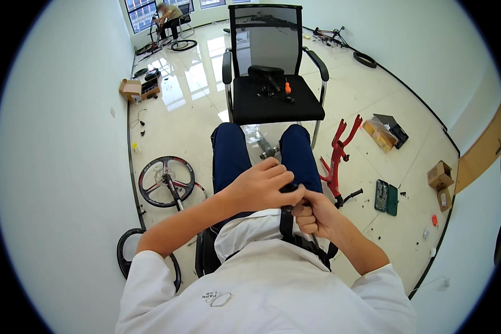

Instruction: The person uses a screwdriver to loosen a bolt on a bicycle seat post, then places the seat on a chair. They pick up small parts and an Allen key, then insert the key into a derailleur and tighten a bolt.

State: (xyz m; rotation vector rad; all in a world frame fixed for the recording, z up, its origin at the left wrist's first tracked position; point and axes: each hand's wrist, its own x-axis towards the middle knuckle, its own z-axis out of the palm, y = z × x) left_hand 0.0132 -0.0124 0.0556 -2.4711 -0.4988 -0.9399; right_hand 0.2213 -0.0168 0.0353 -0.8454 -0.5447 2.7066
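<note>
Both hands meet over my lap, around a small black part whose kind I cannot make out. My left hand closes over it from above, its fingers curled. My right hand grips from below and to the right, with the thumb and fingers folded in. Much of the part is hidden by the fingers. Below the hands, a black strap runs down against my white shirt. Between my knees, a grey and black tool-like object shows in part.
Facing me, a black chair bears a bicycle saddle, an orange-handled screwdriver and small black parts. A spoked wheel lies left; a red bicycle frame and a green case lie right. Another person works far back.
</note>
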